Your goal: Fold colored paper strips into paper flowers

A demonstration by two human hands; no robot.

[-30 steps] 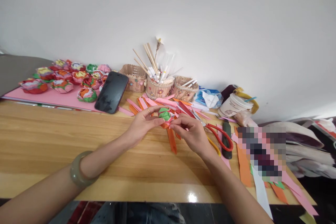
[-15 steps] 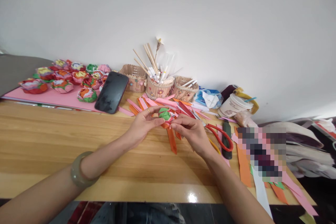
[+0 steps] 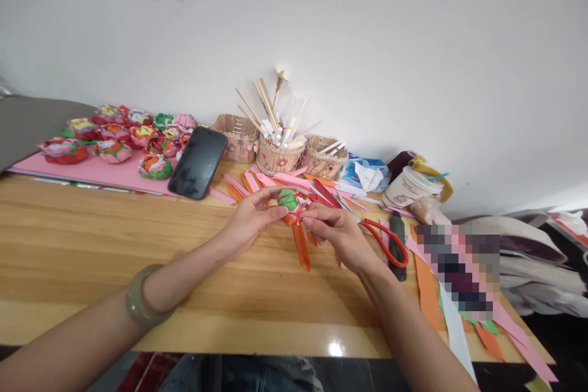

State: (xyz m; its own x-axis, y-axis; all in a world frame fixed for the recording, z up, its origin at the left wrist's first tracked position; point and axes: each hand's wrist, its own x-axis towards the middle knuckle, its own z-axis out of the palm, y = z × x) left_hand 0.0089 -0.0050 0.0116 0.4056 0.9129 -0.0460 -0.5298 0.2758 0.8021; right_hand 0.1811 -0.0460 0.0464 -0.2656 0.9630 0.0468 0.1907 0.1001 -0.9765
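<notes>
A small paper flower (image 3: 288, 200), green with pink and orange petals, is held above the table in front of me. My left hand (image 3: 252, 215) grips it from the left between thumb and fingers. At its right side, my right hand (image 3: 334, 231) is pinched closed at the flower's edge; whatever lies between those fingertips is too small to make out. Folded orange paper strips (image 3: 301, 248) lie just below and behind the flower. Red-handled scissors (image 3: 390, 248) rest to the right of my right hand, blades partly over the paper strips.
Finished paper flowers (image 3: 113, 150) sit on pink sheets (image 3: 105, 177) at the left, with a phone (image 3: 197, 163) propped beside them. Decorated baskets (image 3: 279, 157) stand along the wall. A paper cup (image 3: 410, 187), a dark green tool (image 3: 397, 245) and loose strips (image 3: 428, 282) are at the right.
My right hand has shifted very slightly at the flower's right edge. The flower stays in my left hand, and the view has moved a little.
</notes>
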